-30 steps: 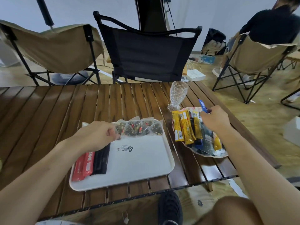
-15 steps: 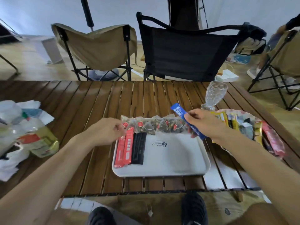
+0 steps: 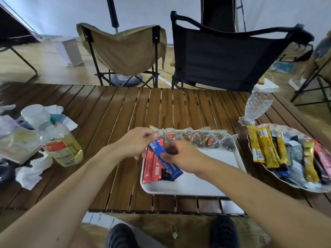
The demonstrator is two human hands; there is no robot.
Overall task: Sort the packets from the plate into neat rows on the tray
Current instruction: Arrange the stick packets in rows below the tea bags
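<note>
The blue packet slants over the left part of the tray. The right hand is wrapped round its middle. The left hand has its fingertips closed at the packet's far end; whether they pinch it or the nearest tea bag I cannot tell.

Set down at this slant, the blue packet would land across the red packets and the black packets and break the row. Sliding it straight could push those askew, or catch the tea bags along the tray's far edge.

Counted: one blue packet, two red, one row of tea bags, one tray. To the right is one plate heaped with packets, with one glass behind it. One oil bottle lies on the counter to the left.
</note>
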